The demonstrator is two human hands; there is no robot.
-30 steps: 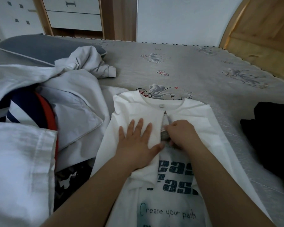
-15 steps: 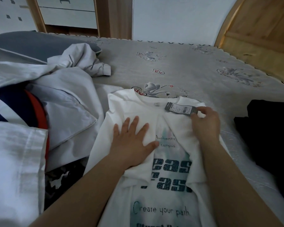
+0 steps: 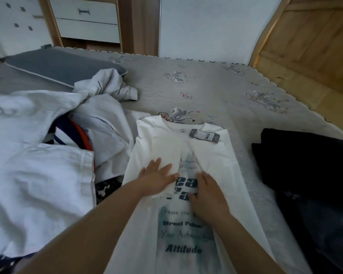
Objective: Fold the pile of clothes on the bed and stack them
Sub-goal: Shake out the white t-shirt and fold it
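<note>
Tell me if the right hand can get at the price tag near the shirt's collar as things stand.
Probably yes: the right hand lies flat on the white shirt, and the price tag sits uncovered just ahead of it.

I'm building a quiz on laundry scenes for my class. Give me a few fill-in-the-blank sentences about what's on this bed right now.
1. Both hands, the left hand and the right hand, lie flat on the ____ T-shirt.
2. The price tag lies near the shirt's ____.
3. The black garment lies to the shirt's ____.
4. The bedspread is grey with ____ motifs.

Missing words: white; collar; right; flower
</note>
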